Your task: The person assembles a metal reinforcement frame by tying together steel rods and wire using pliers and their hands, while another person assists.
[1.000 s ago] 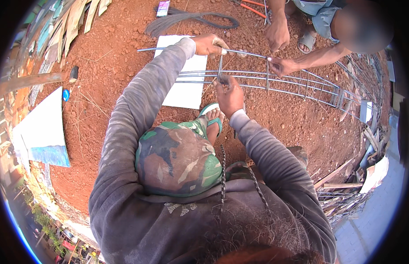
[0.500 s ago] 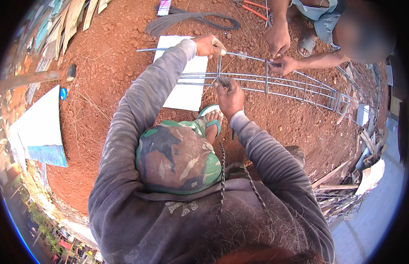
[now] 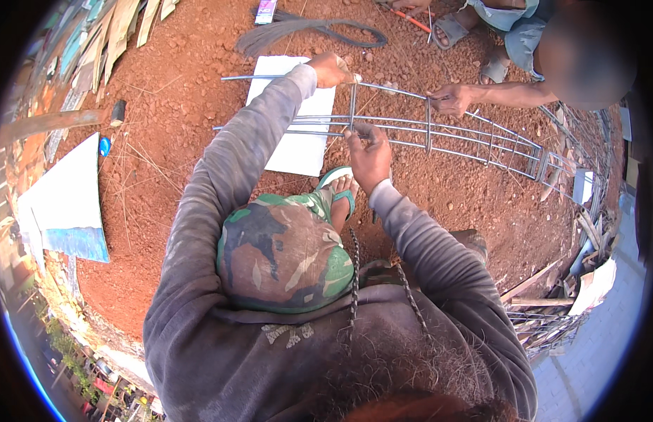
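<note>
A long cage of steel reinforcing bars (image 3: 404, 122), crossed by square wire stirrups, lies over the red soil. My left hand (image 3: 331, 71) is closed at the far bar, its fingertips on the upper corner of the leftmost stirrup (image 3: 352, 105). Closer to me, my right hand (image 3: 369, 151) pinches at that stirrup's lower corner, by the near bar; whatever sits between its fingertips is too small to name. A co-worker's hand (image 3: 449, 100) holds the far bar beside the middle stirrup (image 3: 429, 126). The co-worker's other hand (image 3: 411, 5) is at an orange-handled tool (image 3: 412, 20).
Under the bars' left end lies a white sheet (image 3: 298, 151). A bundle of thin dark wire (image 3: 312, 32) rests beyond it. At left are a hammer (image 3: 59, 123) and a white-and-blue board (image 3: 70, 204). Wood scraps (image 3: 123, 32) are piled far left; my sandalled foot (image 3: 343, 193) is below the cage.
The co-worker's one hand has left the cage and gone up to the orange-handled tool. My two hands stay at the same stirrup, with slight finger movement.
</note>
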Tool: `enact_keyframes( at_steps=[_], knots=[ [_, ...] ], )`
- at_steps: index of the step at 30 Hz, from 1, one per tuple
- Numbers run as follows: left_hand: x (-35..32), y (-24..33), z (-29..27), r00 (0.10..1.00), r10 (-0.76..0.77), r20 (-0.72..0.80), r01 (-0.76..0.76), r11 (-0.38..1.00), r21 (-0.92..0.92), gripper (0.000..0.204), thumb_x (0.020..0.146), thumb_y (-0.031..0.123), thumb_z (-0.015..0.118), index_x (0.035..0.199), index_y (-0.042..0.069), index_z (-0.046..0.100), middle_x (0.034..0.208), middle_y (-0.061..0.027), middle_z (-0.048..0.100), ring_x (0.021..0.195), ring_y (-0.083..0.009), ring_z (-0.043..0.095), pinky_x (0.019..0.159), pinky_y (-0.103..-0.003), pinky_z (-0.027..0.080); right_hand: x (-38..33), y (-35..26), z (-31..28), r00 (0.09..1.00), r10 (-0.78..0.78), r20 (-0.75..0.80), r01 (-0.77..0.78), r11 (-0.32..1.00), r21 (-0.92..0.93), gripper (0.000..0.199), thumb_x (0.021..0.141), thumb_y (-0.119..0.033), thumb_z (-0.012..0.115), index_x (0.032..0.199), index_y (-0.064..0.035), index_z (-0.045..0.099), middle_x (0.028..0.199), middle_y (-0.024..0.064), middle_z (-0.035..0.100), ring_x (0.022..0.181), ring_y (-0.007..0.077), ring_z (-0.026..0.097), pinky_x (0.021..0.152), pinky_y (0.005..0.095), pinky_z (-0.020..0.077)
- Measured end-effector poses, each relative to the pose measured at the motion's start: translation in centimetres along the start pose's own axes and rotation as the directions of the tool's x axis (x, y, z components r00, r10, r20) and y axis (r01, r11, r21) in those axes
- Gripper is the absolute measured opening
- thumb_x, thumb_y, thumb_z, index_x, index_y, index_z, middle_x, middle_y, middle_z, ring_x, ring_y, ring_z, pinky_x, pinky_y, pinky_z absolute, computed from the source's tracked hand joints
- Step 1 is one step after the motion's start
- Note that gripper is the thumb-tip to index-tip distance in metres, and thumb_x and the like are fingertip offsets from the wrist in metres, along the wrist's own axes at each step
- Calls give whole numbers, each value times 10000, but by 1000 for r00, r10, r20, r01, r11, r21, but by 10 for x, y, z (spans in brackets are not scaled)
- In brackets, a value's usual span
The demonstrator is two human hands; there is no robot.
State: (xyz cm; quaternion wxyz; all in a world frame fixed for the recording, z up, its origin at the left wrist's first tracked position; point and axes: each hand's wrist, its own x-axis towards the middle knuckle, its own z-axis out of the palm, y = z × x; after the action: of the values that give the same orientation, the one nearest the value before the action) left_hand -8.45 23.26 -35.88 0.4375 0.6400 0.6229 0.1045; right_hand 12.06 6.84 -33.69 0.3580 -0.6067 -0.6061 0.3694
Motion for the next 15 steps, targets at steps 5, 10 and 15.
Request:
enact_keyframes(
  at_steps=[5,10,15],
  knots=[
    [3,5,2,992,-110,69,117,987,-111,469,829,493,860,903,39,771,803,-53,738,679,-131,619,590,-300,492,2,-24,-44,903,302,305,-362,918,164,264,1050,-236,605,1120,-11,724,818,44,615,683,203,593,654,334,520],
    [13,3,1,984,-146,97,157,982,-110,496,810,483,884,926,15,766,823,-61,738,656,-140,607,577,-310,493,25,-39,-42,557,601,574,-828,454,328,226,1050,-160,547,1013,7,695,722,-10,512,556,114,451,467,276,424],
    [22,-5,2,985,-140,99,150,984,-97,556,791,495,895,962,-20,774,840,-78,743,658,-157,622,585,-317,514,49,-31,-23,496,615,613,-868,350,352,171,1023,-114,559,977,0,678,701,4,514,544,126,483,454,290,484]
  ],
)
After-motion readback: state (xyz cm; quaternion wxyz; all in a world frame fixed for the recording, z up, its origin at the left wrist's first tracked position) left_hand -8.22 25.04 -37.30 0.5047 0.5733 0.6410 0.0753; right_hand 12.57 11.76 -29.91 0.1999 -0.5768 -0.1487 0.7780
